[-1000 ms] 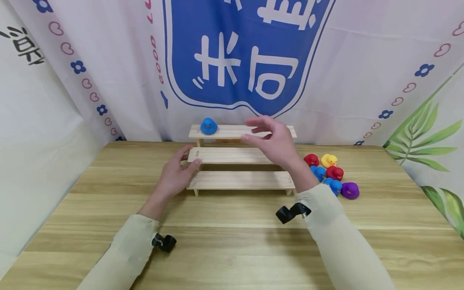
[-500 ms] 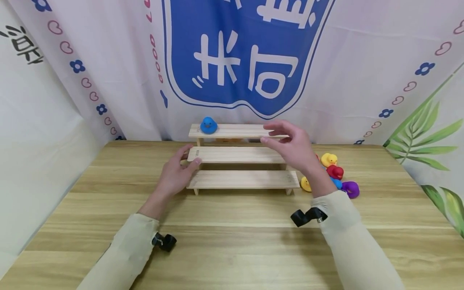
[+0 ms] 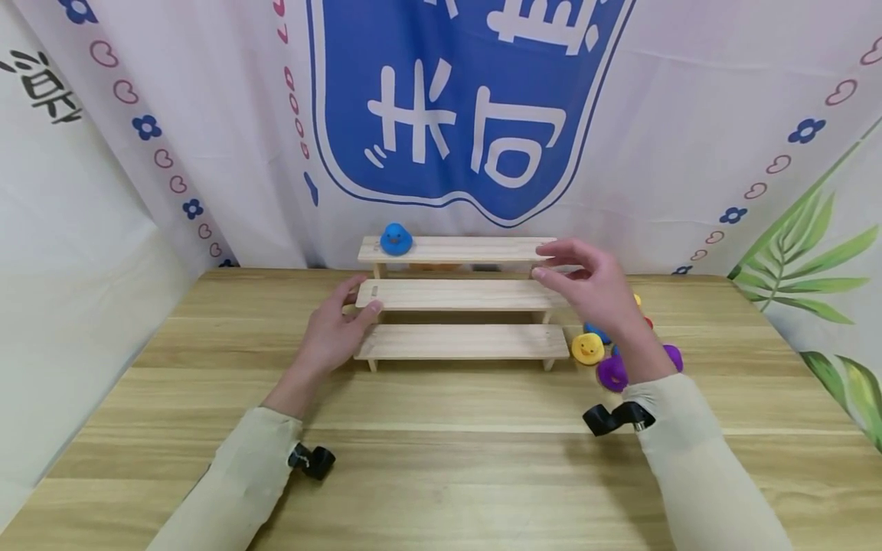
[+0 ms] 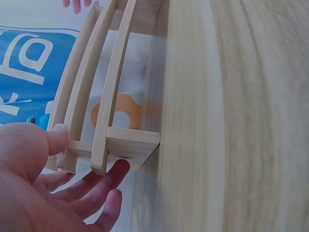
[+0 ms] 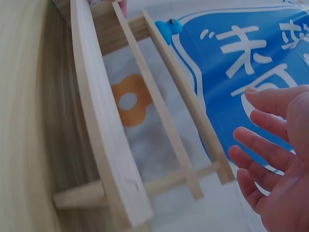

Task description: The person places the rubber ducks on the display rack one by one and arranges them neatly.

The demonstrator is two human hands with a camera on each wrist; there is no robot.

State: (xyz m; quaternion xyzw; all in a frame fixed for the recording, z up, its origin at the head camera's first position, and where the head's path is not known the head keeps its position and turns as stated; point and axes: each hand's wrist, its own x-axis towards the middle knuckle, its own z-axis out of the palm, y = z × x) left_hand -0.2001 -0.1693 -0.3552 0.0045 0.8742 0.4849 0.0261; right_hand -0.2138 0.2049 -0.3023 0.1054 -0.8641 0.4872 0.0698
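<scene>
A three-tier wooden display stand (image 3: 462, 341) stands on the table near the cloth backdrop. One blue rubber duck (image 3: 396, 240) sits at the left end of its top board. My left hand (image 3: 334, 330) holds the left end of the stand, thumb on the middle board and fingers around the end. In the left wrist view the thumb (image 4: 57, 140) presses on the board edge. My right hand (image 3: 594, 289) hovers by the stand's right end, fingers loosely bent and holding nothing. The right wrist view shows its fingers (image 5: 263, 145) apart from the boards.
Right of the stand lies a cluster of rubber ducks, partly hidden by my right forearm; a yellow duck (image 3: 588, 349) and a purple duck (image 3: 611, 374) show. A printed cloth (image 3: 262, 191) hangs behind the wooden table (image 3: 427, 474).
My right hand has moved rightward along the stand, from above its boards to its right end. More of the ducks' near side has come into view. The left hand stays in place.
</scene>
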